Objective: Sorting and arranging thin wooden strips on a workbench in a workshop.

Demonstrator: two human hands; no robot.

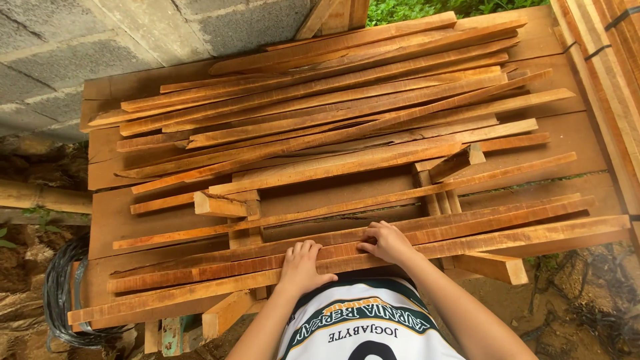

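A heap of long, thin reddish-brown wooden strips (333,113) lies across a platform of wooden planks (567,137). My left hand (301,267) rests palm down on the nearest strip (167,293) at the front edge, fingers together. My right hand (387,243) lies just right of it, fingers curled over a strip (507,223) one row further back. Neither hand lifts anything. Short wooden blocks (223,205) sit among the strips.
A grey block wall (80,47) stands at the back left. A coil of black cable (63,293) lies on the ground at the lower left. Stacked lumber (610,60) runs along the right side. Green plants (413,8) show at the top.
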